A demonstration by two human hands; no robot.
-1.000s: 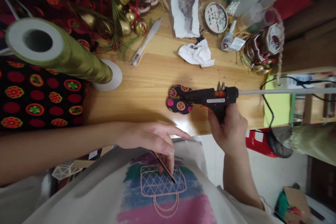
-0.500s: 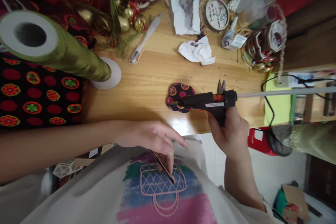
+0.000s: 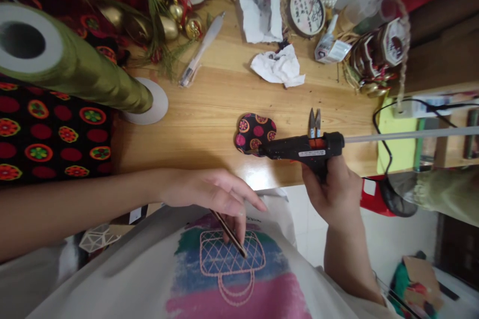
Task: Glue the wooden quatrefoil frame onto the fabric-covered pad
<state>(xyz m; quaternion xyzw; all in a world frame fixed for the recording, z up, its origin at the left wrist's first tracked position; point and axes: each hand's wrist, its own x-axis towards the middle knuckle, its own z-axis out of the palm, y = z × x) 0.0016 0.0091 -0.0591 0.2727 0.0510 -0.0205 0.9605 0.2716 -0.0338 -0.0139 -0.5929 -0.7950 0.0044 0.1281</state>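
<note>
My right hand [image 3: 335,192] is wrapped round the handle of a black hot glue gun [image 3: 295,148]. A clear glue stick [image 3: 404,135] juts out of its back. The gun's nozzle lies over the lower edge of a small rounded piece of patterned fabric [image 3: 258,128], flat on the table; whether they touch I cannot tell. My left hand [image 3: 219,197] hangs by the table's front edge, its fingers closed on a slim, dark, coppery stick-like tool [image 3: 230,236]. The forefinger points away from it. Behind the gun, the blades of small snips [image 3: 315,122] show; their handles are hidden.
A roll of green ribbon [image 3: 101,75] stands at left on black patterned cloth [image 3: 56,134]. Farther back lie a white pen [image 3: 204,50], crumpled paper [image 3: 279,66], a round tin [image 3: 307,11] and a small glue bottle [image 3: 331,47]. A black cord [image 3: 379,139] loops at right.
The glue gun and my right hand have shifted slightly right and down, so the nozzle is at the fabric piece's lower edge and more of the snips shows. My left hand barely differs.
</note>
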